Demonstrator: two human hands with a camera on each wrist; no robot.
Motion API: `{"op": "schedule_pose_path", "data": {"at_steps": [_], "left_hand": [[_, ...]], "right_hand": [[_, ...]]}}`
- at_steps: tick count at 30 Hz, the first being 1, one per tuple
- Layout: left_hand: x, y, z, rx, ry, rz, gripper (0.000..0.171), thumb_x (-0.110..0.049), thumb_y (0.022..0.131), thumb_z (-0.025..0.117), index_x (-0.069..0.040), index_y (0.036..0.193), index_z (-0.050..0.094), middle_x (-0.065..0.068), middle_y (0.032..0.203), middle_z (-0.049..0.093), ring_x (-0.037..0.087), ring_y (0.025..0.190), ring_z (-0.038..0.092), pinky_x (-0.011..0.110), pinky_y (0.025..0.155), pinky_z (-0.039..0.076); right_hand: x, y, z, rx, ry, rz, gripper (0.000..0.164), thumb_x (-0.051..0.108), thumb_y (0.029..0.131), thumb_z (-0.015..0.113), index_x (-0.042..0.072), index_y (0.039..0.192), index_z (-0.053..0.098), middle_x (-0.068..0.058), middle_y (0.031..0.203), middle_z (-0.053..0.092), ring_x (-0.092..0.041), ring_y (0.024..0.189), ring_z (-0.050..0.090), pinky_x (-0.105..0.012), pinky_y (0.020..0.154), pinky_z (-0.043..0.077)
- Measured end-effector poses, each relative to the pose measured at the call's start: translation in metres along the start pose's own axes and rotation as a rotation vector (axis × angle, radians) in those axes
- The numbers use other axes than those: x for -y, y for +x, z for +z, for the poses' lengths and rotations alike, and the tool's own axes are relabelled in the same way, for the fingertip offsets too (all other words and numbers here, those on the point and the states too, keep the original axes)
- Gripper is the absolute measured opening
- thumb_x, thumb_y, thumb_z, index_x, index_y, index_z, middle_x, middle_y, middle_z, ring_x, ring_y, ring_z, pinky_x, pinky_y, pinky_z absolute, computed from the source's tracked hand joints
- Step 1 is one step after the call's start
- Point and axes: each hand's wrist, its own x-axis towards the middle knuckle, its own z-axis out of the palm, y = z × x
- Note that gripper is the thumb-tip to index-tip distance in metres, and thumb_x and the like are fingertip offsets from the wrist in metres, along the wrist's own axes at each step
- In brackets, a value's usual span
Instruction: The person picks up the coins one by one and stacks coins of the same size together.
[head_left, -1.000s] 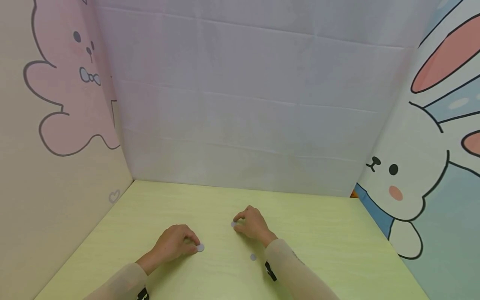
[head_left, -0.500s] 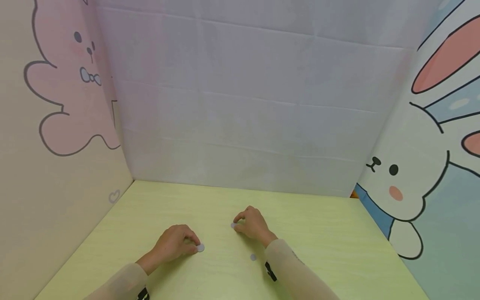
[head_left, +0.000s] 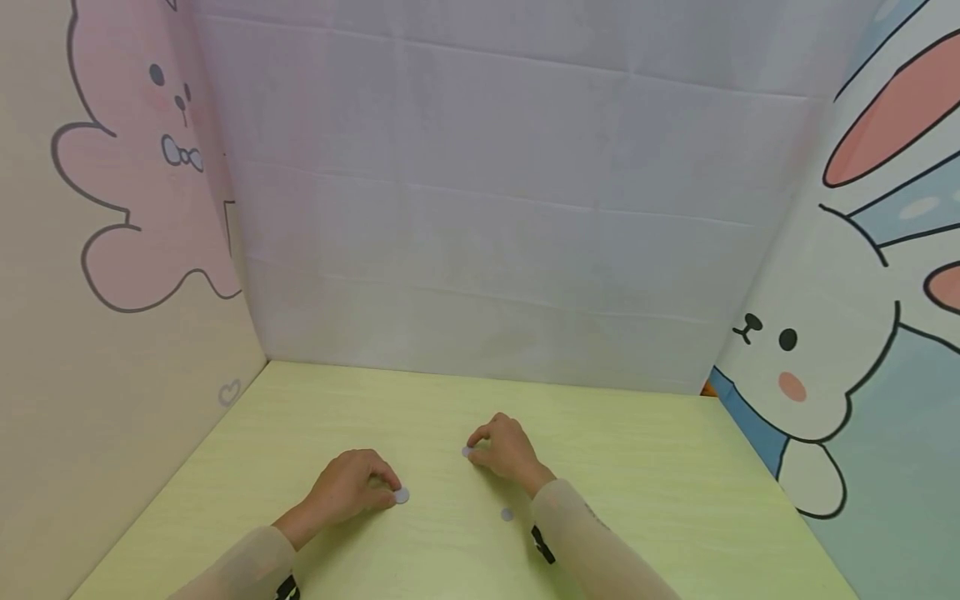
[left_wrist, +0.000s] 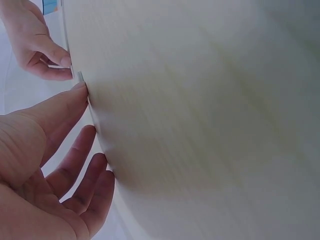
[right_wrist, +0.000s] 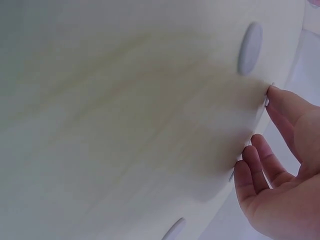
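Observation:
In the head view my left hand (head_left: 347, 485) is low over the table, thumb and index finger pinching the edge of a small flat grey disc (head_left: 402, 495). Farther back and to the right, my right hand (head_left: 507, 450) pinches a second grey disc (head_left: 467, 452) with its thumb and index finger, partly covering it. A third disc (head_left: 507, 515) lies flat beside the right sleeve, held by neither hand. From the left wrist, the left disc (left_wrist: 80, 76) shows as a thin edge at the fingertips. The right wrist view has a loose disc (right_wrist: 250, 48) above the right thumb.
The pale yellow-green table (head_left: 615, 450) meets a white cloth wall (head_left: 480, 208) at the back. Side panels stand left and right, printed with a pink bear (head_left: 142, 217) and a white rabbit (head_left: 817, 367). Another disc (right_wrist: 175, 229) shows at the bottom of the right wrist view.
The disc at the right fingertips has shifted very slightly toward the near side. The left hand, its disc and the loose disc look the same.

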Motion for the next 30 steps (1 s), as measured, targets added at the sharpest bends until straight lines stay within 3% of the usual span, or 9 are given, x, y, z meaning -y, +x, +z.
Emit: {"op": "schedule_pose_path", "data": {"at_steps": [14,30], "left_hand": [[-0.001,-0.001,0.000,0.009,-0.005,-0.015,0.014,-0.022,0.080,0.095,-0.027,0.086,0.082,-0.014,0.092,0.072,0.014,0.088,0.064,0.036,0.078,0.053],[0.000,0.001,0.003,0.007,0.000,-0.037,0.016,-0.021,0.079,0.095,-0.028,0.084,0.082,-0.014,0.092,0.072,0.013,0.089,0.063,0.039,0.079,0.052]], "right_hand": [[0.002,-0.010,0.000,0.011,0.034,0.026,0.013,0.023,0.093,0.084,0.015,0.104,0.084,-0.009,0.109,0.061,-0.026,0.100,0.058,-0.045,0.087,0.053],[0.004,-0.026,0.001,0.002,0.022,-0.017,0.013,0.025,0.092,0.085,0.016,0.101,0.085,-0.004,0.102,0.062,-0.018,0.090,0.056,-0.036,0.077,0.051]]}}
